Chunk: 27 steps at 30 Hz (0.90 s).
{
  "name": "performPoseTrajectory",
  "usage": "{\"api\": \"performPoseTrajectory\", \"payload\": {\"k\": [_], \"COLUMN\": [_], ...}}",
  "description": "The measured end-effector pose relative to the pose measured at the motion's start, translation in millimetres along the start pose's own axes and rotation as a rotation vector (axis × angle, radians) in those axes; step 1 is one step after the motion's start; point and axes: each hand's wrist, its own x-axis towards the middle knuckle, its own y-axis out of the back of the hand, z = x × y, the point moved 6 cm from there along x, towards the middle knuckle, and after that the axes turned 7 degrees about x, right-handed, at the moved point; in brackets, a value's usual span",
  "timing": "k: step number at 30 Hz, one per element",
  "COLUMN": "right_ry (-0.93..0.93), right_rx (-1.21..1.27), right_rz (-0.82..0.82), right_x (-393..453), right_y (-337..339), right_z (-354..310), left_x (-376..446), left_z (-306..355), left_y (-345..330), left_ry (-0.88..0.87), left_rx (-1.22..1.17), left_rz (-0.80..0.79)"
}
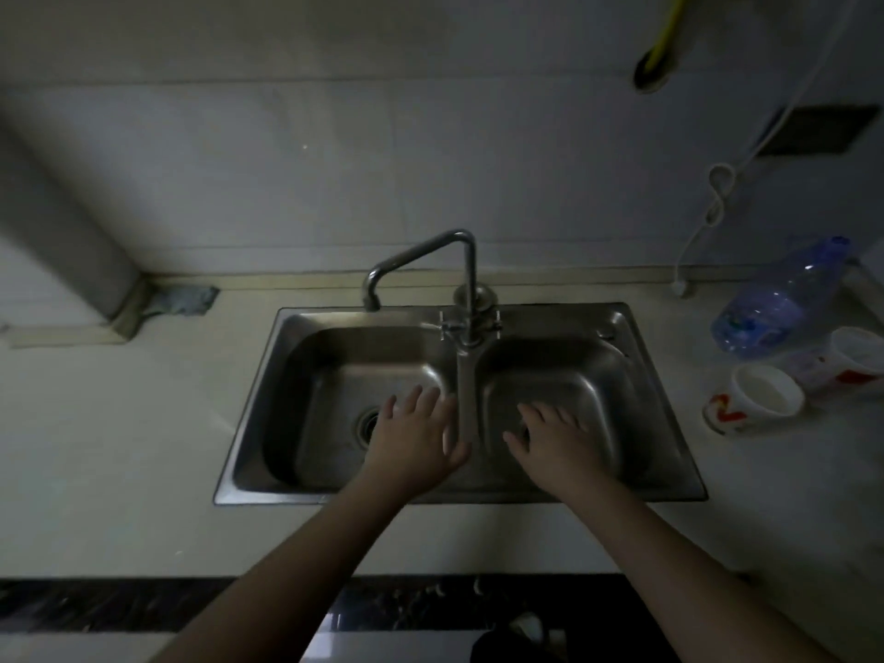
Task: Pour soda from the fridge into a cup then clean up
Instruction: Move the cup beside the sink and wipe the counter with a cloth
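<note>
A steel double sink [636,327] is set into a pale counter in a dim kitchen. My left hand [416,435] hovers over the left basin with fingers spread and nothing in it. My right hand [557,445] is held the same way over the right basin, also empty. The faucet [430,260] rises behind the divider, its spout turned toward the left basin. At the far right of the counter stand two white cups with red marks, a nearer cup [756,397] and a farther cup [849,358]. A clear blue-tinted plastic bottle [779,299] stands behind them.
A crumpled grey-blue rag [184,301] lies in the back left corner by a wall column. A white cord [712,208] hangs down the wall at the right. The left basin's drain [368,423] shows beside my left hand. The counter's dark front edge [95,605] runs below.
</note>
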Motion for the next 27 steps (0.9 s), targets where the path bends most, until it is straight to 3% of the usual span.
{"api": "performPoseTrajectory", "payload": {"k": [17, 27], "right_ry": [0.298, 0.495], "right_rx": [-0.067, -0.117], "right_rz": [-0.069, -0.134], "right_x": [-47, -36], "right_y": [-56, -81], "right_z": [-265, -361], "left_x": [-204, -254], "left_z": [-205, -279], "left_y": [1, -10], "left_ry": [0.311, 0.509], "left_rx": [-0.026, -0.051], "left_rz": [0.073, 0.046]}}
